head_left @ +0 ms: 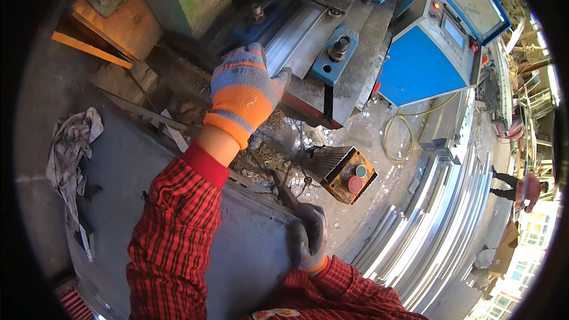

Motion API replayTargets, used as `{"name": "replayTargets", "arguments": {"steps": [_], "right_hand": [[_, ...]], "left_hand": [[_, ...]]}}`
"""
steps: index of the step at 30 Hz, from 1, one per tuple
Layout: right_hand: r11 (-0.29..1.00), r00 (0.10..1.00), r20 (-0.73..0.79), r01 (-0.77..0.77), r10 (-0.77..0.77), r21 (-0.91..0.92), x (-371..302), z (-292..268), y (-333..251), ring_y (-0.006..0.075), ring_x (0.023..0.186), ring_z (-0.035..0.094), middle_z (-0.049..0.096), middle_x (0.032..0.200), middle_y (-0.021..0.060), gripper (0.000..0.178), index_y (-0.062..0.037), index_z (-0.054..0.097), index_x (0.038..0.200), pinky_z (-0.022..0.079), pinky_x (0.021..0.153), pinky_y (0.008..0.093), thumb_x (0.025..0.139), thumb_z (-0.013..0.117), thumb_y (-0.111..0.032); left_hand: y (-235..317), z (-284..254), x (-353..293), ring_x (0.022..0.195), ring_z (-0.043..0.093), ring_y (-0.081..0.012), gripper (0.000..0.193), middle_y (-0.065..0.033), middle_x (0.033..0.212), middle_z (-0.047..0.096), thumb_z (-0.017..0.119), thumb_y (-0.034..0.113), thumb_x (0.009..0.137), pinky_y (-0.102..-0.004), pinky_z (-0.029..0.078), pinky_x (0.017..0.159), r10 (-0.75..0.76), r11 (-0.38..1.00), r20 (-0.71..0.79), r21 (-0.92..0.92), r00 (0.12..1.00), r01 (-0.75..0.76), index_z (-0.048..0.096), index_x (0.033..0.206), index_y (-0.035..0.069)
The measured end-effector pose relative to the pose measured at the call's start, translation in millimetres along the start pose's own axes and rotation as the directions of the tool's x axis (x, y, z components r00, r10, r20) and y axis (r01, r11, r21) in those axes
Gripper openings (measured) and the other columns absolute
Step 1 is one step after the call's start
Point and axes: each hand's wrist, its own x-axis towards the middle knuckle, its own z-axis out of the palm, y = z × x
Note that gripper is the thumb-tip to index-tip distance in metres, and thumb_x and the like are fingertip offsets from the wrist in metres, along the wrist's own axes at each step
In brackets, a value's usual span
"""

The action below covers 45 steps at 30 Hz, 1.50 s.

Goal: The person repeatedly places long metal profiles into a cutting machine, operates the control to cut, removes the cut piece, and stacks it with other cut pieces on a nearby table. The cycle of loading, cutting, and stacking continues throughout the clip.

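My left hand (246, 92), in an orange and grey knitted glove, is closed around the near end of a silver metal profile (293, 32). The profile lies in the steel die of a press, beside a blue clamp block (336, 56) with a large bolt. My thumb is on the profile's right side and my fingers on its left. My right hand (311, 234), gloved the same way, is low beside the right edge of a grey metal table (243, 249). Its fingers are dark and smeared, so their grip does not show.
A yellow control box (349, 181) with red and green buttons stands beyond the table edge. A blue machine cabinet (421, 62) is at the upper right. Long metal profiles (430, 225) lie on the floor at right. A rag (74, 148) hangs at left; a person (521, 189) is far right.
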Motion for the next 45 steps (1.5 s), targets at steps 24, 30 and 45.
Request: {"name": "replayTargets", "arguments": {"steps": [24, 30, 45], "right_hand": [[0.991, 0.996, 0.048, -0.065, 0.071, -0.119, 3.1, 2.2, 0.5, 0.0408, 0.12, 0.051, 0.055, 0.129, 0.0216, 0.046, -0.0061, 0.051, 0.132, 0.04, 0.102, 0.0486, 0.096, 0.056, -0.034], [0.987, 0.994, -0.024, -0.107, 0.105, -0.122, -1.4, 3.4, -0.6, 0.0396, 0.122, 0.052, 0.057, 0.127, 0.0205, 0.044, -0.0096, 0.052, 0.131, 0.041, 0.103, 0.049, 0.097, 0.055, -0.036], [0.989, 0.995, 0.003, -0.097, 0.098, -0.111, -0.8, 0.6, -7.0, 0.0409, 0.113, 0.052, 0.057, 0.116, 0.0186, 0.035, -0.0116, 0.057, 0.125, 0.041, 0.096, 0.0493, 0.099, 0.054, -0.034]], "left_hand": [[-43.3, -12.5, -126.1, 0.129, 0.051, -0.0385, 0.061, -0.0231, 0.141, 0.053, 0.069, 0.022, 0.092, -0.0466, 0.04, 0.109, 0.381, 0.877, -0.453, -0.099, 0.806, -0.47, 0.046, 0.144, 0.0], [-101.1, 29.0, -225.6, 0.129, 0.053, -0.03, 0.057, -0.0182, 0.147, 0.049, 0.063, 0.0, 0.092, -0.0409, 0.042, 0.109, 0.17, 0.688, -0.352, -0.627, 0.921, -0.366, 0.043, 0.145, -0.002], [-41.1, 25.3, -128.0, 0.15, 0.023, -0.0191, 0.057, -0.006, 0.163, 0.025, 0.042, 0.026, 0.106, -0.0322, 0.013, 0.123, 0.026, -0.614, 0.315, -0.744, 0.949, 0.264, 0.025, 0.158, 0.012]]}}
